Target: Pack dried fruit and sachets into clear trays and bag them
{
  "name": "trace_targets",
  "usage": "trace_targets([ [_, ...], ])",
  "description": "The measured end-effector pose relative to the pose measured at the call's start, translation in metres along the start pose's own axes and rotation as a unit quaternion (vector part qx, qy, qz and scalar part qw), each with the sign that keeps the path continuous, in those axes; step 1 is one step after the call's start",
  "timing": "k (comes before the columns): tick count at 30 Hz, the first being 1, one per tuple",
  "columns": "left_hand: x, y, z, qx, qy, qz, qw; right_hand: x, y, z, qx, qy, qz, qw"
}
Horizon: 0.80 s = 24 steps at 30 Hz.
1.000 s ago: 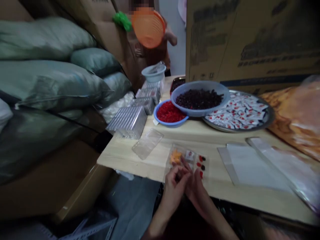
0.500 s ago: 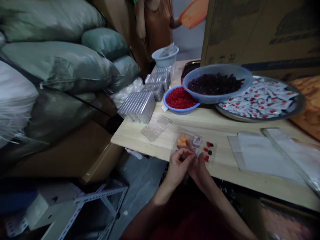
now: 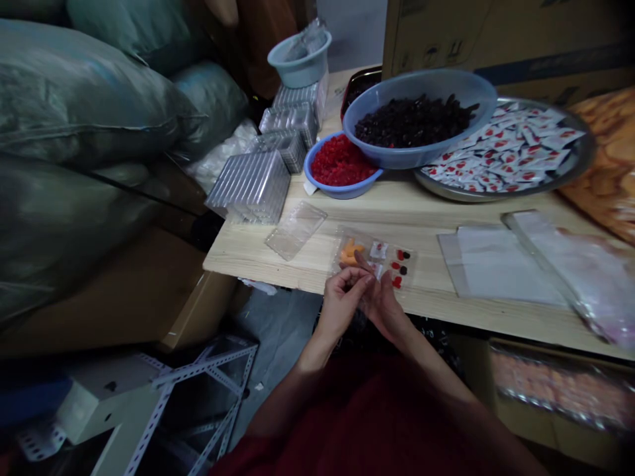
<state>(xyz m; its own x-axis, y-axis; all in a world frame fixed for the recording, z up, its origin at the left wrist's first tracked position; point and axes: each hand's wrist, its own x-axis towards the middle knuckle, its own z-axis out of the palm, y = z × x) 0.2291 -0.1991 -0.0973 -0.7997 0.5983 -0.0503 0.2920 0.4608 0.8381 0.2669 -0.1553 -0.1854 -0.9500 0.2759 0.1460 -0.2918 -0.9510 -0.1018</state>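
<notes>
My left hand (image 3: 342,305) and my right hand (image 3: 381,305) are close together at the table's front edge, fingers curled towards each other. Whatever lies between them is hidden. Just beyond my fingertips lies a clear plastic tray (image 3: 374,258) holding orange pieces (image 3: 350,252) and small dark and red pieces (image 3: 399,266). My right fingers overlap its near edge. A bare clear tray (image 3: 296,230) lies to the left, on the pale wooden table (image 3: 391,218).
Farther back stand a blue bowl of dark dried fruit (image 3: 411,162), a blue bowl of red bits (image 3: 337,192), a steel platter of sachets (image 3: 496,195) and stacked clear trays (image 3: 251,188). Plastic sheets (image 3: 501,264) lie right. Grey sacks (image 3: 74,99) fill the left.
The view has tipped downward, so the table sits higher in the picture. The person with the orange sieve has gone out of view. My hands remain together by the tray.
</notes>
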Motion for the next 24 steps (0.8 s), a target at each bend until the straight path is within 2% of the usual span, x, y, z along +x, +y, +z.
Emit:
trace_targets([
  [24,-0.0055,0.0029,0.0032,0.036,0.011,-0.003,0.999,-0.0035,0.0005,0.0012,0.006,-0.003,0.009,1.0],
])
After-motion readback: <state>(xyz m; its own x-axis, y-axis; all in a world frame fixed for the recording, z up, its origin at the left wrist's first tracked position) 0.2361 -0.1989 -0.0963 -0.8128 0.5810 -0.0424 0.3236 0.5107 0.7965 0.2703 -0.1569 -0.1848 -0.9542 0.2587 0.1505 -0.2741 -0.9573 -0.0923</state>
